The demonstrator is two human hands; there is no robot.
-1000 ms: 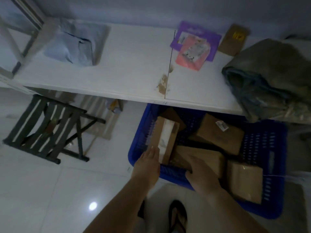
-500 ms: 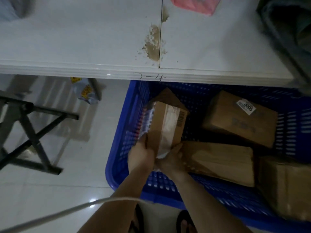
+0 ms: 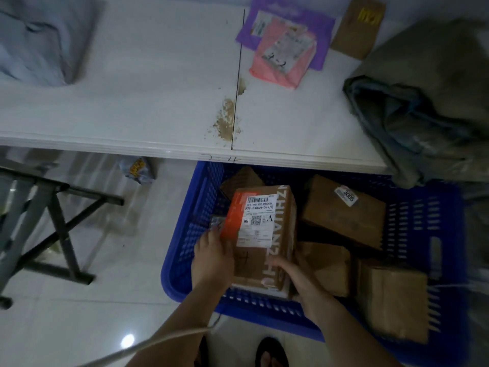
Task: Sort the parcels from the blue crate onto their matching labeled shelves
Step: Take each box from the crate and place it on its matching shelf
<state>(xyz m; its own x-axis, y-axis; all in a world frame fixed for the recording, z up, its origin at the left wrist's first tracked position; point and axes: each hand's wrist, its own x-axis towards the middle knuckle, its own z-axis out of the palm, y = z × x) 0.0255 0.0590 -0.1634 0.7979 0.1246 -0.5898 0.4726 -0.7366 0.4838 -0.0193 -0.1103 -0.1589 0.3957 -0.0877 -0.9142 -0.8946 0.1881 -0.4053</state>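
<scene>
A blue crate (image 3: 185,250) stands on the floor under the edge of a white shelf (image 3: 148,107) marked "2-4" on its front lip. Both hands hold a brown cardboard parcel (image 3: 275,247) with an orange patch and a white shipping label facing up, over the crate's left half. My left hand (image 3: 211,260) grips its left side. My right hand (image 3: 296,279) grips its lower right corner. Several other brown parcels lie in the crate, one (image 3: 344,210) with a "3005" sticker.
On the shelf lie a pink mailer (image 3: 283,54) over a purple one (image 3: 317,30), a brown flat parcel (image 3: 357,25), a grey bag (image 3: 39,41) at left and a bulky dark sack (image 3: 428,102) at right. A dark folding stand (image 3: 53,223) stands on the tiled floor to the left.
Both hands closed on the parcel that stood on edge in the crate. They have turned it flat so its label faces up and raised it a little.
</scene>
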